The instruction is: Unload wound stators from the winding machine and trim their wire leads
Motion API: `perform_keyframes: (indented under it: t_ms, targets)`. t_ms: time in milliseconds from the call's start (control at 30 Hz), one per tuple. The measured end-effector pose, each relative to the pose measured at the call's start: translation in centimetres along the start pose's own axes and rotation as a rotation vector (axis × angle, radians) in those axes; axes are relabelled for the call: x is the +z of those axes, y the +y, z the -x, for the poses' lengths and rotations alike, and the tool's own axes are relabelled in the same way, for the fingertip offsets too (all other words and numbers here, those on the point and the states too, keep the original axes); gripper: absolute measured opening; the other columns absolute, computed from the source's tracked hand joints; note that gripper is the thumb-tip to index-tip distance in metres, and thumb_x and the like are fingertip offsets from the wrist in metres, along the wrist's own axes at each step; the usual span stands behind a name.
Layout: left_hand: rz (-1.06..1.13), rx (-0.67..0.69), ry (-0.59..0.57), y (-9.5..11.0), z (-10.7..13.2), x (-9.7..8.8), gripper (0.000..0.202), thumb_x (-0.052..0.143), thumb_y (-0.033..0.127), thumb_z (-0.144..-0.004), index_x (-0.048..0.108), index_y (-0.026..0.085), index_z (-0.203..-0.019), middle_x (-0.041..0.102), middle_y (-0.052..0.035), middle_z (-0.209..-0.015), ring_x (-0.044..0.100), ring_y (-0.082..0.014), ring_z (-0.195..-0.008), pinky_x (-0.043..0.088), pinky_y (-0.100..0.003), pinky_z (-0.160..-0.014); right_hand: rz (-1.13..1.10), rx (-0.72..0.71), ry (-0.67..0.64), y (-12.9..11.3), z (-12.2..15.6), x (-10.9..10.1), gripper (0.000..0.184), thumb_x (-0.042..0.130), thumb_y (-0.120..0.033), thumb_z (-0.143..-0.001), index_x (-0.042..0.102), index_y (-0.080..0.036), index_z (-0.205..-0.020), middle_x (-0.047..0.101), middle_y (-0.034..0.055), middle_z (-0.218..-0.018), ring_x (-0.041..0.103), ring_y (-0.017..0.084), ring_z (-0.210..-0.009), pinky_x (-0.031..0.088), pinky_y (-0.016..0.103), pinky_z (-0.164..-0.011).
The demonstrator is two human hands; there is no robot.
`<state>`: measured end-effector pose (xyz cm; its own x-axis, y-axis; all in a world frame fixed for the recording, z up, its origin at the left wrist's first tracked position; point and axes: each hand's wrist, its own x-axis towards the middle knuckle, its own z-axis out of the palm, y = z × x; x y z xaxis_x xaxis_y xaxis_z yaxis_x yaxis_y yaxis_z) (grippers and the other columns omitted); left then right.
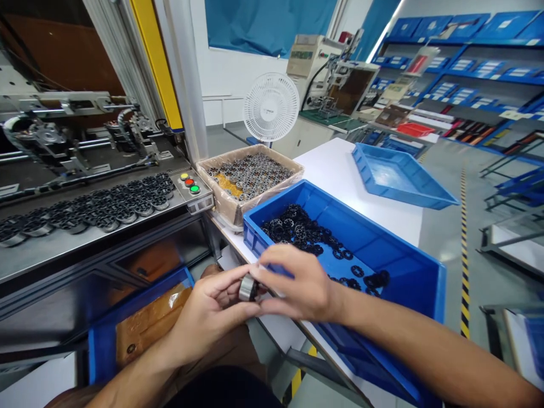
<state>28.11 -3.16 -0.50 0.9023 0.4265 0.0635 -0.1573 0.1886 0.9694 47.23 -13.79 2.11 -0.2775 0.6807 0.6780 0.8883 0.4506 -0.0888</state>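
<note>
My left hand (210, 314) and my right hand (297, 286) meet just below the near corner of a blue bin (408, 266). Both are closed round a small silver metal ring (247, 288), which sits between their fingertips. The bin holds several black ring-shaped parts (297, 229) heaped at its far left end. Behind it stands a cardboard box (221, 198) lined with plastic and full of grey metal rings (250, 173).
A machine bed on the left carries rows of black rings (93, 209) beside a panel of coloured buttons (190, 182). A shallow blue tray (399, 178) and a white fan (271, 107) are on the white table. A blue crate (140, 326) holding a brown bag is by my knees. Shelving lines the right.
</note>
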Motion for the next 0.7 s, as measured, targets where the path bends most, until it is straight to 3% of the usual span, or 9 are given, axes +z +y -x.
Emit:
perform_keyframes:
  t_ms: [67, 100, 133, 200, 300, 367, 433, 567, 700]
  targets:
    - [-0.203, 0.098, 0.043, 0.4, -0.1, -0.4, 0.041, 0.067, 0.022, -0.085, 0.065, 0.024, -0.126, 0.065, -0.0101, -0.128, 0.067, -0.0227, -0.110, 0.055, -0.031, -0.093, 0.081, 0.353, -0.137, 3.3, 0.5, -0.1, 0.048, 0.058, -0.046, -0.092, 0.056, -0.013, -0.127, 0.064, 0.0141, -0.113, 0.061, 0.022, -0.105, 0.057, 0.038, -0.085]
    - [-0.296, 0.132, 0.068, 0.5, -0.1, -0.7, 0.038, 0.065, 0.023, -0.087, 0.066, 0.024, -0.125, 0.064, -0.0107, -0.129, 0.066, -0.0229, -0.111, 0.054, -0.031, -0.093, 0.179, 0.604, -0.254, 5.2, 1.0, -0.1, 0.044, 0.049, -0.042, -0.097, 0.052, -0.016, -0.132, 0.063, 0.0134, -0.117, 0.061, 0.021, -0.108, 0.055, 0.037, -0.088]
    - [-0.357, 0.141, 0.089, 0.5, -0.2, -1.1, 0.035, 0.063, 0.025, -0.088, 0.067, 0.023, -0.123, 0.065, -0.0111, -0.126, 0.066, -0.0230, -0.109, 0.055, -0.030, -0.092, 0.233, 0.732, -0.318, 7.1, 1.8, 0.1, 0.040, 0.043, -0.036, -0.100, 0.052, -0.012, -0.132, 0.063, 0.0160, -0.117, 0.062, 0.021, -0.107, 0.054, 0.039, -0.089]
    - [-0.361, 0.081, 0.124, 0.2, -0.4, -2.0, 0.034, 0.063, 0.028, -0.089, 0.068, 0.020, -0.122, 0.070, -0.0112, -0.116, 0.069, -0.0222, -0.101, 0.056, -0.030, -0.087, 0.268, 0.855, -0.447, 10.3, 3.9, 0.8, 0.030, 0.051, -0.028, -0.097, 0.061, -0.011, -0.119, 0.066, 0.0157, -0.109, 0.064, 0.022, -0.102, 0.053, 0.040, -0.091]
    - [-0.201, -0.023, 0.162, -0.5, -0.4, -3.0, 0.039, 0.061, 0.033, -0.090, 0.063, 0.020, -0.127, 0.071, -0.0108, -0.110, 0.070, -0.0184, -0.085, 0.057, -0.029, -0.080, 0.238, 0.909, -0.657, 12.8, 7.2, 2.6, 0.025, 0.062, -0.031, -0.092, 0.064, -0.014, -0.110, 0.067, 0.0090, -0.109, 0.065, 0.020, -0.098, 0.055, 0.041, -0.088]
    - [-0.183, 0.002, 0.198, -0.8, -0.2, -3.2, 0.042, 0.068, 0.032, -0.085, 0.064, 0.021, -0.125, 0.069, -0.0098, -0.112, 0.069, -0.0175, -0.087, 0.056, -0.027, -0.081, 0.230, 0.916, -0.751, 13.1, 8.7, 3.8, 0.027, 0.060, -0.033, -0.093, 0.062, -0.016, -0.114, 0.064, 0.0077, -0.116, 0.064, 0.020, -0.101, 0.055, 0.041, -0.087]
    - [-0.308, 0.077, 0.222, -0.7, 0.2, -3.1, 0.040, 0.075, 0.030, -0.079, 0.068, 0.023, -0.118, 0.066, -0.0085, -0.112, 0.067, -0.0184, -0.095, 0.055, -0.026, -0.082, 0.234, 0.902, -0.805, 13.1, 9.3, 4.4, 0.027, 0.059, -0.033, -0.094, 0.061, -0.017, -0.115, 0.063, 0.0083, -0.119, 0.063, 0.020, -0.103, 0.054, 0.042, -0.089]
    - [-0.626, 0.258, 0.132, -0.1, 0.6, -2.2, 0.043, 0.074, 0.026, -0.080, 0.067, 0.025, -0.123, 0.064, -0.0081, -0.106, 0.064, -0.0189, -0.099, 0.053, -0.026, -0.082, 0.252, 0.839, -0.831, 13.0, 9.1, 4.3, 0.023, 0.060, -0.033, -0.093, 0.064, -0.015, -0.107, 0.066, 0.0068, -0.112, 0.063, 0.020, -0.102, 0.053, 0.043, -0.091]
    - [-0.583, 0.418, 0.079, 0.4, 0.3, -1.9, 0.047, 0.080, 0.024, -0.073, 0.068, 0.019, -0.119, 0.071, -0.0105, -0.108, 0.066, -0.0202, -0.099, 0.052, -0.029, -0.088, 0.285, 0.768, -0.768, 13.5, 8.6, 4.0, 0.007, 0.066, -0.020, -0.084, 0.070, -0.014, -0.086, 0.070, 0.0085, -0.099, 0.067, 0.021, -0.096, 0.052, 0.034, -0.088]
